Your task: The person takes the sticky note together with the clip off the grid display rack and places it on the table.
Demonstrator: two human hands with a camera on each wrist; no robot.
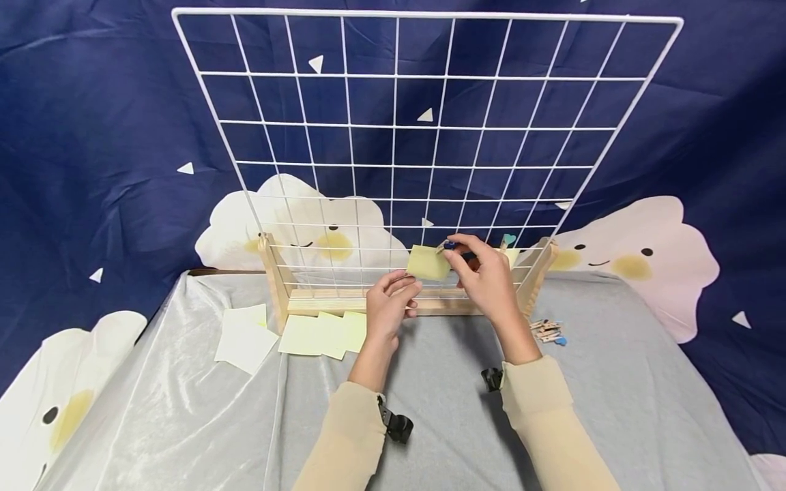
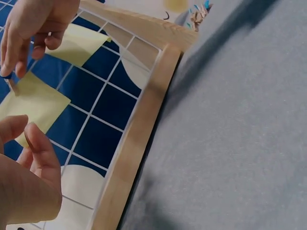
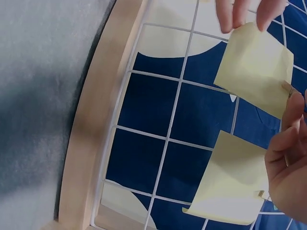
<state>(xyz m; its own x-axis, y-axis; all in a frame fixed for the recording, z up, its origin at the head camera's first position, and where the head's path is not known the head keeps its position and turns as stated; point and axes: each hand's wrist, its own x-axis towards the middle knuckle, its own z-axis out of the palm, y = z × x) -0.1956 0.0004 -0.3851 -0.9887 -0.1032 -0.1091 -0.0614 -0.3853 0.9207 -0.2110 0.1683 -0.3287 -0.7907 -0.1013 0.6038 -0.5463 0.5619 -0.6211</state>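
Note:
A yellow sticky note [image 1: 428,263] is held up in front of the lower part of a white wire grid [image 1: 393,166]. My left hand [image 1: 391,303] pinches the note's lower left part between thumb and fingers. At the note's right side, my right hand [image 1: 489,276] pinches a small wooden clothespin [image 1: 442,247] with a dark blue ornament. Its tip meets the note's edge in the right wrist view. Farther right, a second yellow note [image 3: 232,179] hangs on the grid, with a teal heart clothespin [image 1: 507,240] at its top; my right hand partly covers this note in the head view.
The grid stands in a wooden base [image 1: 430,307] with side posts. Pale yellow notes [image 1: 301,334] lie before it on the left, beside white paper sheets [image 1: 245,341]. Several clothespins [image 1: 546,330] are piled on the grey cloth [image 1: 442,436] at right. A dark blue curtain [image 1: 110,150] hangs behind.

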